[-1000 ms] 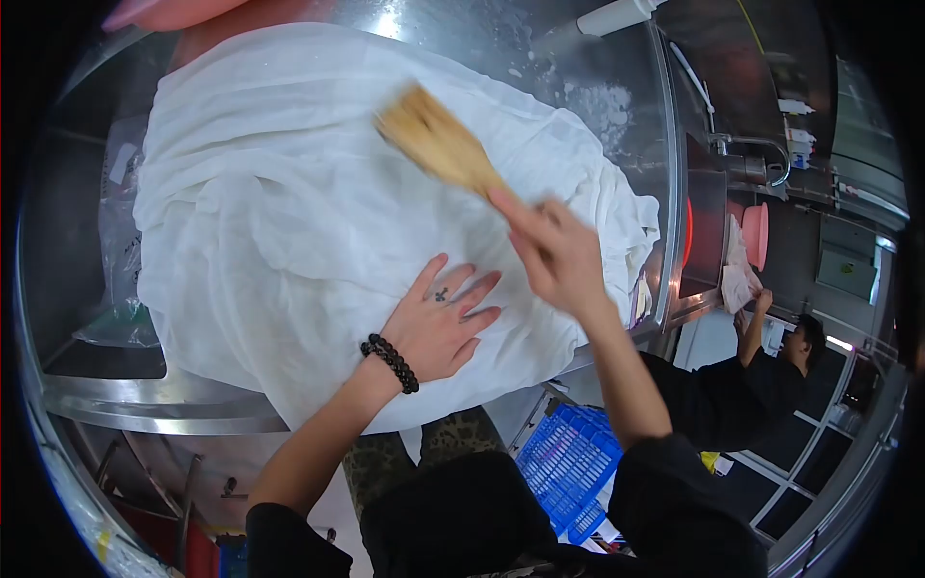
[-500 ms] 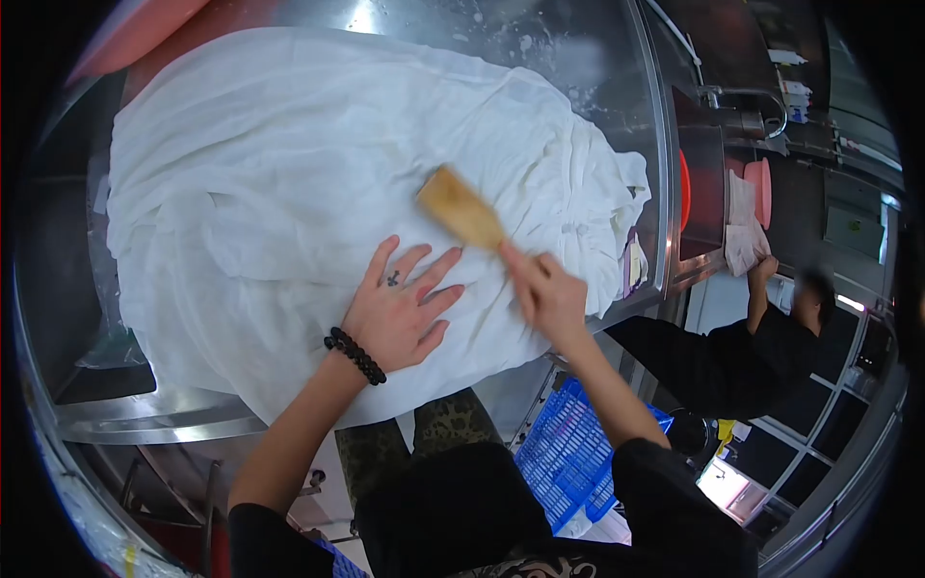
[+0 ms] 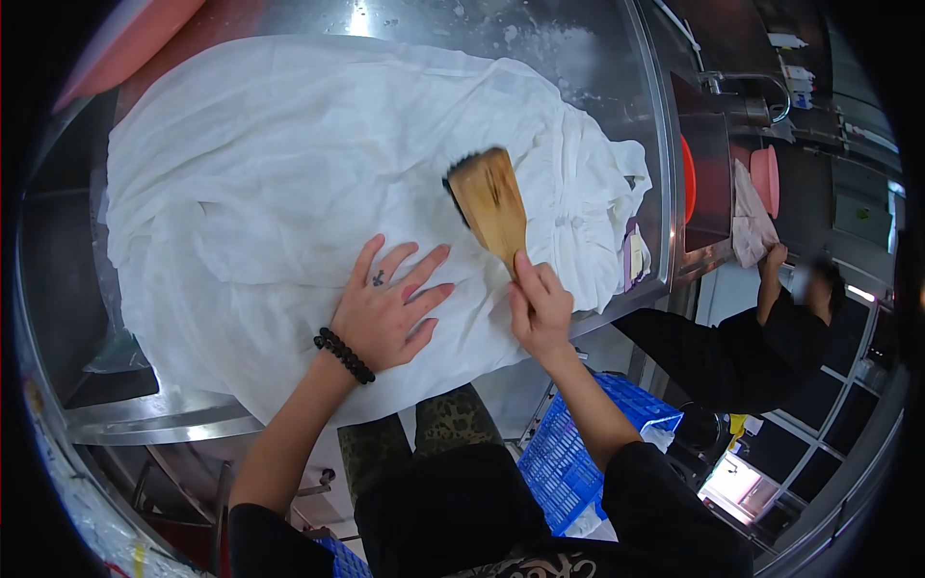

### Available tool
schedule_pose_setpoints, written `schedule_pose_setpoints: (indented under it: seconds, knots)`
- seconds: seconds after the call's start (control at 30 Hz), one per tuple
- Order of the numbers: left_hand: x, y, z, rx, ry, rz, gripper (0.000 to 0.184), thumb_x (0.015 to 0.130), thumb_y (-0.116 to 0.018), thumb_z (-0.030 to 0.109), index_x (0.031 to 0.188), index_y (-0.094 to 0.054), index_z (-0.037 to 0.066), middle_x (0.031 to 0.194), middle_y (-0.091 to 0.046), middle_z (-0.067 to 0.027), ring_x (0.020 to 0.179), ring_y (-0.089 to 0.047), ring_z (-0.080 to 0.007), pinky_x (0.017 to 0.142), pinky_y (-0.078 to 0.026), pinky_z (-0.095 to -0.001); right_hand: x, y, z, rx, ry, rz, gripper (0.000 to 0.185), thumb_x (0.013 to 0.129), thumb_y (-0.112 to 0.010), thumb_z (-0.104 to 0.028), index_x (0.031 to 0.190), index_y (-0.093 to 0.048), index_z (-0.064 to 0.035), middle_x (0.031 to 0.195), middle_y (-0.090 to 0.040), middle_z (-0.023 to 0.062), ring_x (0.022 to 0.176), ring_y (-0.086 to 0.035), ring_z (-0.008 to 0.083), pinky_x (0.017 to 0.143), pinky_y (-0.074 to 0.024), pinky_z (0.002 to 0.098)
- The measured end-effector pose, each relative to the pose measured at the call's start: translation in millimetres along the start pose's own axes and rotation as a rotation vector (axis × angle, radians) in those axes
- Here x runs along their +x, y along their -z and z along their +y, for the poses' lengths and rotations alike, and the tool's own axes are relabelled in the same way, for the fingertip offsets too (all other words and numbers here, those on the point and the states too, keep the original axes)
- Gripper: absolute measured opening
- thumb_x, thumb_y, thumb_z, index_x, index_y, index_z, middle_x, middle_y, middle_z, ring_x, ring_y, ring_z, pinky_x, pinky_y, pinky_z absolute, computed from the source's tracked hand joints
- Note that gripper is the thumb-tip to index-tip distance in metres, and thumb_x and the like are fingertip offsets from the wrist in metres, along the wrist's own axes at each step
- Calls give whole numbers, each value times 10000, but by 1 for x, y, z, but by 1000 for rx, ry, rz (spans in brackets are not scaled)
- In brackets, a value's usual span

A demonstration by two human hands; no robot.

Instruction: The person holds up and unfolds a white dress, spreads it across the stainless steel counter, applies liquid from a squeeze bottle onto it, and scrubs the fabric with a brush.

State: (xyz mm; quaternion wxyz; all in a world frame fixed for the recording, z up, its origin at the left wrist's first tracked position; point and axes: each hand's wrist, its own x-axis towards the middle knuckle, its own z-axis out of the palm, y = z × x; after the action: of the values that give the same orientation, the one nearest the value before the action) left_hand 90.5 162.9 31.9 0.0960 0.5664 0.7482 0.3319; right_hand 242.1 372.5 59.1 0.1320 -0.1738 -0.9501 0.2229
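Observation:
A large white garment (image 3: 279, 164) lies spread and wrinkled over a metal counter, with its gathered, buttoned part toward the right. My left hand (image 3: 390, 308) rests on the cloth, fingers spread, holding nothing. Fingers wrapped round the handle, my right hand (image 3: 542, 306) grips a wooden scrubbing brush (image 3: 491, 197) with dark bristles. The brush is tilted over the cloth, its bristles facing left; whether they touch the fabric I cannot tell. A purple-and-white item (image 3: 634, 256), perhaps a soap bar, sits by the garment's right edge.
The metal counter (image 3: 607, 72) is wet at the back. A pink basin (image 3: 130, 43) stands at the upper left. Below right is a blue plastic basket (image 3: 568, 448). A person in black (image 3: 761, 347) handles pale cloth (image 3: 750, 217) at a sink on the right, near a tap (image 3: 761, 79).
The brush has swung upright and to the right, and its bristle side now shows. My right hand has moved slightly down; my left has shifted a little left.

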Motion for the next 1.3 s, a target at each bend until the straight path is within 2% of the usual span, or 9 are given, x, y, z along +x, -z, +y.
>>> schedule_pose_setpoints:
  seconds: [0.13, 0.27, 0.43, 0.6, 0.77, 0.87, 0.97, 1.1, 1.3]
  knots:
    - [0, -1, -1, 15, -15, 20, 357, 851, -679, 257, 1178, -732, 126, 1584, -526, -66, 1362, -492, -312, 1255, -247, -575, 4, -5, 4, -152, 10, -88, 517, 927, -721, -87, 1419, -707, -247, 783, -514, -10, 542, -426, 146, 492, -367, 274]
    - [-4, 0, 3, 5, 34, -31, 359, 848, -669, 246, 1181, -730, 126, 1566, -538, -71, 1369, -489, -321, 1257, -237, -577, 15, -4, -14, -207, 223, -178, 515, 938, -708, -133, 1425, -698, -300, 766, -493, -11, 529, -430, 158, 465, -371, 285]
    - [-2, 6, 7, 22, 32, -42, 388, 828, -678, 245, 1196, -733, 136, 1574, -547, -56, 1378, -486, -329, 1265, -224, -574, 74, 4, 17, -259, 99, -43, 507, 944, -706, -170, 1424, -694, -334, 774, -507, -12, 521, -438, 164, 446, -373, 290]
    - [-4, 0, 3, 8, 13, -24, 376, 829, -653, 263, 1170, -718, 121, 1565, -534, -72, 1407, -460, -323, 1254, -229, -566, 8, 18, 15, -336, 243, -217, 495, 969, -691, -122, 1430, -692, -303, 778, -522, -13, 534, -440, 169, 477, -359, 306]
    - [-1, 0, 6, 52, 20, -27, 412, 801, -674, 275, 1188, -718, 143, 1607, -508, -53, 1416, -468, -319, 1258, -230, -560, 90, 19, 19, -401, 7, -62, 492, 969, -683, -109, 1430, -694, -279, 771, -525, -7, 536, -441, 167, 480, -362, 305]
    - [0, -3, 5, 42, 5, -14, 419, 801, -673, 275, 1196, -712, 144, 1608, -507, -53, 1422, -465, -319, 1257, -230, -559, 44, 21, 6, -243, 91, 31, 490, 958, -689, -87, 1420, -705, -251, 755, -514, -12, 535, -430, 164, 479, -360, 302]
    - [-4, -2, 5, 39, 10, -9, 426, 800, -671, 275, 1204, -707, 145, 1610, -505, -53, 1429, -462, -319, 1256, -231, -558, 8, 8, 2, -131, 178, 117, 523, 935, -723, -142, 1431, -695, -307, 777, -496, -23, 525, -441, 144, 464, -349, 287]
    - [-1, 0, 3, 42, 0, -28, 439, 805, -667, 280, 1221, -700, 146, 1609, -506, -49, 1426, -463, -319, 1257, -231, -558, 9, 12, -11, -41, 30, 71, 518, 938, -723, -149, 1436, -691, -289, 794, -489, -24, 529, -446, 154, 464, -356, 290]
    - [3, 1, 2, 76, 8, -43, 447, 817, -668, 295, 1239, -693, 150, 1597, -514, -61, 1423, -464, -323, 1258, -227, -562, -13, -15, 0, -246, 78, -25, 521, 943, -722, -153, 1443, -684, -295, 800, -483, -27, 527, -451, 158, 452, -357, 298]
